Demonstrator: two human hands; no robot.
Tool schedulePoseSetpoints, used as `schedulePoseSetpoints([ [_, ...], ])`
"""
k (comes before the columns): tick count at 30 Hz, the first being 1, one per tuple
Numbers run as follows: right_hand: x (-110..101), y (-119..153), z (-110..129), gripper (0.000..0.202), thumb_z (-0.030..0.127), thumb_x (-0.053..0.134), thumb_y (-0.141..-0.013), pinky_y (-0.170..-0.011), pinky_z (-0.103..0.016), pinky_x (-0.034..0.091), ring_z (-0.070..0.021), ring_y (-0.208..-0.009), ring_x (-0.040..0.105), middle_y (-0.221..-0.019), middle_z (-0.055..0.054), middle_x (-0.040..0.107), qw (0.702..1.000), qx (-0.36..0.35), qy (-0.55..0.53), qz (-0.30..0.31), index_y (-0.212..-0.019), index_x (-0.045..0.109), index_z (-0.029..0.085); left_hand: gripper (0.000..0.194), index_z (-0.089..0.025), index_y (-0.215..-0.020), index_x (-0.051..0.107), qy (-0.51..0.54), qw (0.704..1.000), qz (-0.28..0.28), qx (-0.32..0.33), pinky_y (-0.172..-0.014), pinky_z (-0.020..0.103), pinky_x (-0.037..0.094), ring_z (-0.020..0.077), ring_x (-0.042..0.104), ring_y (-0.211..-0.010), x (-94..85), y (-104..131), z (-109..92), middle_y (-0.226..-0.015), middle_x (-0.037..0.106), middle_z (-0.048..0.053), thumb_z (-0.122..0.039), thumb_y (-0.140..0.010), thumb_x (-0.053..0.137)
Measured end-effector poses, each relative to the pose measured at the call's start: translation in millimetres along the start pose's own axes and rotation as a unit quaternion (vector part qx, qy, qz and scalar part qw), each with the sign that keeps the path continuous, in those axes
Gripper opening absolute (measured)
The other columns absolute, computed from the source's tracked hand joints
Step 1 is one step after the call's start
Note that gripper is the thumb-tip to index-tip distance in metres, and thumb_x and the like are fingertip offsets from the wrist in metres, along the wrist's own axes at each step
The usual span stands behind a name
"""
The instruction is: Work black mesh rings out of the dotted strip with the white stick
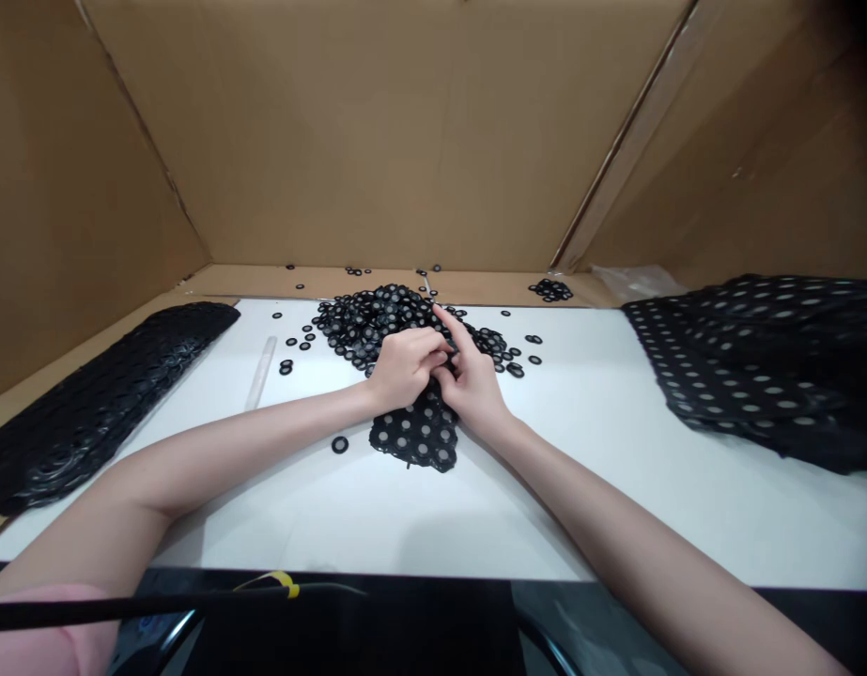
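Observation:
A small black rubber sheet [417,437] with rows of round holes lies on the white board in front of me. My left hand [405,368] is closed at its far end, fingertips pinched together. Meeting it there, my right hand [473,380] has its thumb and curled fingers closed against the same end, while its index finger points away from me. What exactly sits between the fingertips is hidden. Just beyond both hands spreads a heap of black rubber rings [377,319]. One loose ring [340,445] lies left of the sheet.
A stack of black sheets [116,390] lies along the left side. More black perforated sheets [757,366] are piled at the right. A clear plastic strip [262,371] rests beyond my left forearm. Cardboard walls [391,131] surround the back and sides; a few rings [551,290] lie at the back.

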State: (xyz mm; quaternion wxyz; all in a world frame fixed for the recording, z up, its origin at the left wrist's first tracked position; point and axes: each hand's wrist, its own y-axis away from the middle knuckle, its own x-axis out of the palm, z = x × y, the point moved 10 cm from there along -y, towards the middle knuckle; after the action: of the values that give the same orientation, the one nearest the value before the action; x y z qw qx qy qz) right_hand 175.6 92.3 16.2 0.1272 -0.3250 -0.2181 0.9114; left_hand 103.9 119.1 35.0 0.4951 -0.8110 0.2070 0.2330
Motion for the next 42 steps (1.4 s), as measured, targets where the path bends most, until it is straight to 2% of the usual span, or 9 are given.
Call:
schedulePoseSetpoints([
  [9, 1.0, 0.5, 1.0, 0.076, 0.007, 0.039, -0.069, -0.052, -0.028, 0.04, -0.0136, -0.042, 0.039, -0.051, 0.006, 0.044, 0.999, -0.006, 0.037, -0.034, -0.143, 0.038, 0.026, 0.021, -0.017, -0.068, 0.056, 0.006, 1.0, -0.026, -0.013, -0.064, 0.027, 0.041, 0.015, 0.054, -0.066, -2.8, 0.4, 2.2, -0.069, 0.06, 0.002, -0.014, -0.085, 0.045],
  [15, 2.8, 0.2, 1.3, 0.075, 0.007, 0.039, -0.069, -0.054, -0.028, 0.041, -0.0138, -0.044, 0.042, -0.058, 0.003, 0.054, 0.998, -0.01, 0.042, -0.036, -0.142, 0.04, 0.025, 0.019, -0.017, -0.066, 0.056, 0.047, 0.998, -0.038, -0.029, -0.061, 0.026, 0.038, 0.0133, 0.051, -0.061, -4.5, 0.6, 6.2, -0.065, 0.057, 0.0, -0.013, -0.082, 0.046],
  [24, 6.8, -1.3, 1.4, 0.075, 0.007, 0.039, -0.069, -0.056, -0.029, 0.044, -0.015, -0.047, 0.048, -0.065, 0.001, 0.059, 0.998, -0.019, 0.049, -0.034, -0.142, 0.04, 0.026, 0.02, -0.017, -0.059, 0.05, 0.076, 0.994, -0.046, -0.066, -0.06, 0.025, 0.036, 0.0124, 0.048, -0.059, -4.5, 0.6, 15.4, -0.063, 0.056, -0.001, -0.012, -0.078, 0.048],
  [30, 8.9, -1.2, 3.3, 0.074, 0.006, 0.041, -0.071, -0.055, -0.027, 0.04, -0.0134, -0.045, 0.041, -0.058, 0.003, 0.051, 0.998, -0.025, 0.053, -0.031, -0.142, 0.039, 0.025, 0.025, -0.016, -0.055, 0.044, 0.081, 0.99, -0.072, -0.085, -0.055, 0.025, 0.031, 0.0113, 0.042, -0.054, -6.2, -0.5, 22.8, -0.056, 0.048, -0.002, -0.014, -0.08, 0.048],
  [36, 2.6, -3.0, -5.1, 0.072, 0.008, 0.047, -0.074, -0.052, -0.025, 0.036, -0.012, -0.042, 0.034, -0.049, 0.009, 0.031, 0.999, 0.0, 0.004, -0.044, -0.145, 0.033, 0.019, 0.019, -0.015, -0.074, 0.061, 0.108, 0.992, -0.014, -0.066, -0.068, 0.025, 0.042, 0.0147, 0.057, -0.07, 1.5, -4.5, 22.9, -0.074, 0.064, 0.002, -0.021, -0.087, 0.047],
  [42, 3.2, -4.9, -4.4, 0.07, 0.008, 0.05, -0.075, -0.052, -0.024, 0.036, -0.0106, -0.042, 0.031, -0.049, 0.01, 0.032, 0.999, -0.003, -0.017, -0.034, -0.142, 0.036, 0.021, 0.018, -0.014, -0.071, 0.061, 0.152, 0.984, -0.017, -0.094, -0.068, 0.025, 0.042, 0.0151, 0.057, -0.068, 0.7, -6.0, 28.7, -0.072, 0.064, 0.003, -0.019, -0.084, 0.048],
])
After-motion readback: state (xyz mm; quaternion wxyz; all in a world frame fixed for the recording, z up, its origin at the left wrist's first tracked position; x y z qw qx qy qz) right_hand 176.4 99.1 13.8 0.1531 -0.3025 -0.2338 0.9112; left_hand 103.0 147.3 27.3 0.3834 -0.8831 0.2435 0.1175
